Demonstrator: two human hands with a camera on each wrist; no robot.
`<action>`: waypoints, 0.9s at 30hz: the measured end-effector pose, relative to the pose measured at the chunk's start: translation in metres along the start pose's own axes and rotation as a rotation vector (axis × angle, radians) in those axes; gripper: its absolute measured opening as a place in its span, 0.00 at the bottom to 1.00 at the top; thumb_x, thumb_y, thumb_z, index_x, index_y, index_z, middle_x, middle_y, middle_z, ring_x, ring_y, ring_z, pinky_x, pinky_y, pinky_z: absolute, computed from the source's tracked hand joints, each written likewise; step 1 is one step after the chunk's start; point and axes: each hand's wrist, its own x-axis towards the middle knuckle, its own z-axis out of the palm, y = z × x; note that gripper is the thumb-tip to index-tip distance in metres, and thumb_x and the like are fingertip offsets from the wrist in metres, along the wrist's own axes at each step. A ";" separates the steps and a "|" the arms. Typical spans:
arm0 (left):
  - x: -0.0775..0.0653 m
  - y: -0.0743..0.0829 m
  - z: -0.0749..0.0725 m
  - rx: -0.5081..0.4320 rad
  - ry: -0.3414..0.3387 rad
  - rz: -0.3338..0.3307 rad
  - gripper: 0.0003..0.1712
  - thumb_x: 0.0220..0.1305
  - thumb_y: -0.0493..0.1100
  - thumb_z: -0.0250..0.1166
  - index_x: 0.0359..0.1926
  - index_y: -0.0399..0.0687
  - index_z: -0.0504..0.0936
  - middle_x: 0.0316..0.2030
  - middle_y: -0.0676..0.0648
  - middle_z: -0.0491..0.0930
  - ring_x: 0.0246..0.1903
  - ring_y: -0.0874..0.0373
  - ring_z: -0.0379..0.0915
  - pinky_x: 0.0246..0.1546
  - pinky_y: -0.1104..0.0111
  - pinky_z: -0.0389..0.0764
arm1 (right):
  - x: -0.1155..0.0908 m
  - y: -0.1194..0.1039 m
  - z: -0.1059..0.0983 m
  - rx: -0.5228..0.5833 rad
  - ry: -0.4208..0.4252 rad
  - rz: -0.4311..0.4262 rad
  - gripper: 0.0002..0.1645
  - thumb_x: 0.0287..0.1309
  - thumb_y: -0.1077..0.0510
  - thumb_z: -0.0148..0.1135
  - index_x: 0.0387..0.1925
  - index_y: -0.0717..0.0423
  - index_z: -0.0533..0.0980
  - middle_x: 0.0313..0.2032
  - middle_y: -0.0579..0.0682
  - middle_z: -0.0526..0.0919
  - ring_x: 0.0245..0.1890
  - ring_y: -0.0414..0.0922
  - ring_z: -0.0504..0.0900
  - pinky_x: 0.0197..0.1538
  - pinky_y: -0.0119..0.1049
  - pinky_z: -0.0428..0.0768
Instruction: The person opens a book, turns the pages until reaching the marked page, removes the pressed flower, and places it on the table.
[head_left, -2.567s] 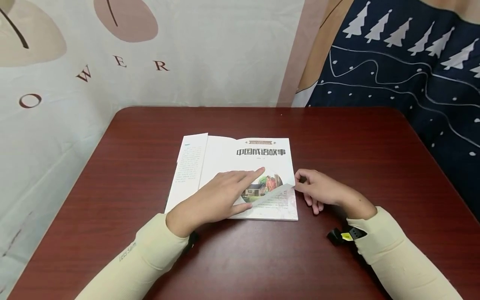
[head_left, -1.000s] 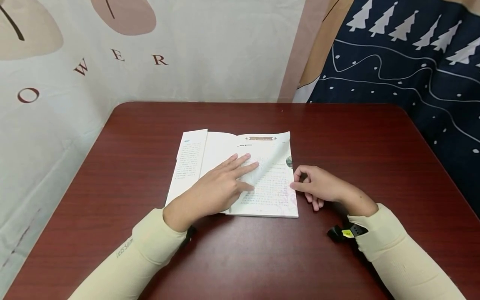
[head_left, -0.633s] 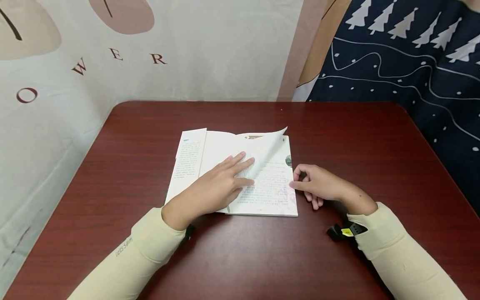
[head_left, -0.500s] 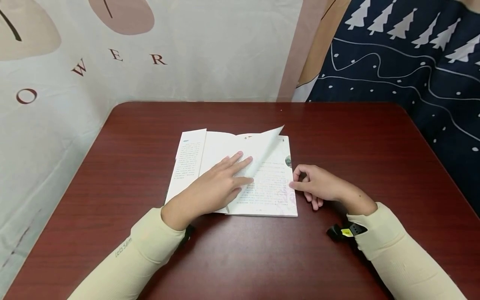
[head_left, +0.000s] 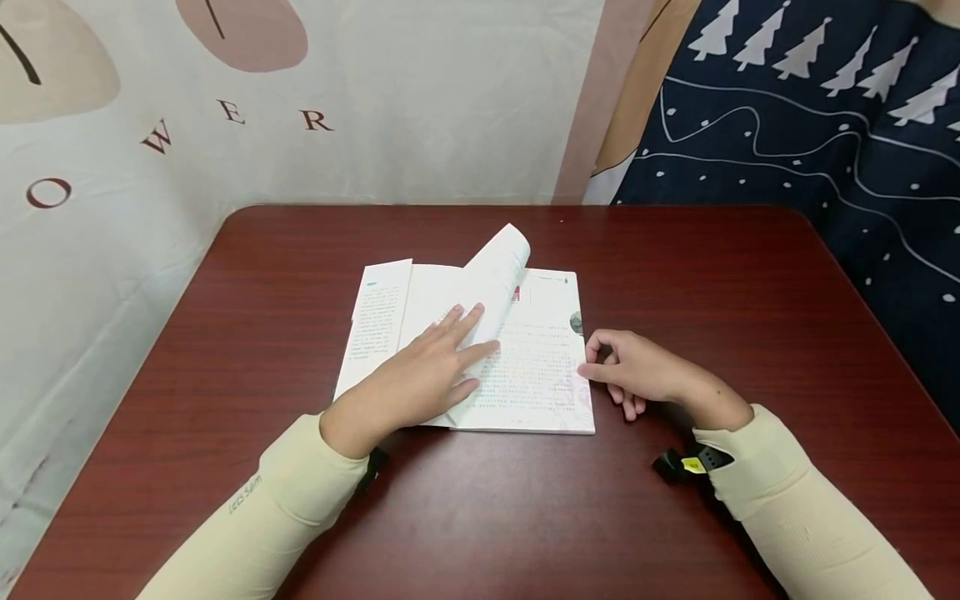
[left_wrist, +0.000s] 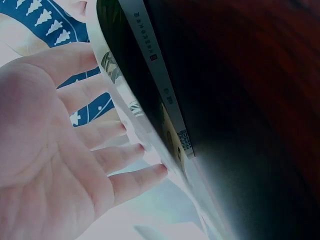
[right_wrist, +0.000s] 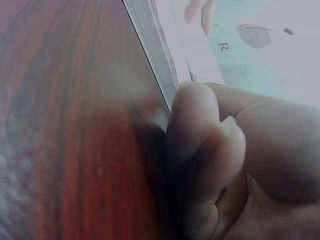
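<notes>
White page (head_left: 491,279) is half-turned, not yet flat, under spread left hand (head_left: 417,373). Right edge of book (head_left: 534,367) is pinched by right hand (head_left: 637,367).

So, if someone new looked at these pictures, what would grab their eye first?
Probably the white page curling up from the open book in the middle of the reddish-brown table. Next, perhaps the left hand spread over the book and the right hand at its right edge. Behind, at right, the dark blue tree-print cloth stands out.
</notes>
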 end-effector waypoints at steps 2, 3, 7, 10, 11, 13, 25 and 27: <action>0.000 0.000 0.000 0.000 -0.004 -0.006 0.29 0.67 0.43 0.64 0.69 0.51 0.74 0.77 0.36 0.52 0.75 0.34 0.51 0.68 0.40 0.65 | 0.000 0.001 0.000 0.000 0.000 0.000 0.14 0.68 0.52 0.61 0.41 0.58 0.69 0.11 0.50 0.73 0.07 0.46 0.77 0.13 0.43 0.78; 0.000 0.000 -0.001 -0.002 -0.007 -0.010 0.29 0.67 0.43 0.64 0.69 0.51 0.74 0.77 0.37 0.52 0.75 0.34 0.51 0.68 0.40 0.65 | 0.000 0.001 0.000 0.000 -0.001 0.000 0.14 0.68 0.52 0.61 0.41 0.58 0.69 0.11 0.50 0.73 0.07 0.46 0.77 0.13 0.43 0.78; -0.001 0.000 -0.001 0.010 0.003 -0.012 0.29 0.67 0.44 0.65 0.69 0.51 0.74 0.77 0.36 0.53 0.75 0.33 0.52 0.67 0.39 0.66 | 0.001 0.002 0.000 -0.001 0.002 0.000 0.15 0.68 0.51 0.61 0.41 0.58 0.69 0.12 0.50 0.73 0.07 0.46 0.77 0.13 0.43 0.78; -0.001 0.000 -0.002 0.020 0.008 -0.014 0.29 0.67 0.44 0.65 0.69 0.51 0.74 0.77 0.36 0.53 0.74 0.33 0.52 0.67 0.39 0.66 | 0.001 0.002 -0.001 -0.001 0.003 0.002 0.15 0.68 0.51 0.61 0.41 0.57 0.69 0.12 0.50 0.73 0.07 0.46 0.77 0.13 0.43 0.78; -0.001 0.000 -0.001 0.021 0.005 -0.018 0.29 0.67 0.44 0.64 0.69 0.51 0.73 0.77 0.36 0.53 0.75 0.33 0.52 0.67 0.39 0.65 | 0.001 0.001 -0.001 -0.001 0.002 0.005 0.15 0.68 0.51 0.61 0.41 0.57 0.69 0.12 0.50 0.73 0.07 0.46 0.77 0.13 0.43 0.78; -0.001 0.000 -0.001 0.026 0.004 -0.020 0.30 0.67 0.44 0.64 0.69 0.51 0.73 0.77 0.37 0.53 0.75 0.34 0.52 0.68 0.39 0.65 | 0.001 0.001 -0.001 -0.001 0.001 0.005 0.15 0.68 0.51 0.61 0.41 0.57 0.69 0.12 0.50 0.73 0.07 0.46 0.77 0.13 0.43 0.78; -0.002 0.003 0.000 0.092 0.027 -0.007 0.29 0.68 0.46 0.63 0.69 0.54 0.73 0.78 0.41 0.53 0.77 0.40 0.47 0.74 0.41 0.54 | 0.000 0.000 0.000 -0.018 0.005 -0.015 0.13 0.69 0.52 0.60 0.41 0.58 0.69 0.11 0.50 0.73 0.07 0.46 0.77 0.13 0.45 0.78; -0.001 0.004 0.000 0.113 0.045 0.007 0.28 0.68 0.47 0.64 0.69 0.55 0.74 0.78 0.42 0.54 0.78 0.41 0.47 0.75 0.42 0.52 | 0.000 0.000 0.000 -0.019 0.006 -0.014 0.13 0.69 0.52 0.60 0.41 0.57 0.69 0.11 0.50 0.73 0.07 0.45 0.77 0.13 0.44 0.78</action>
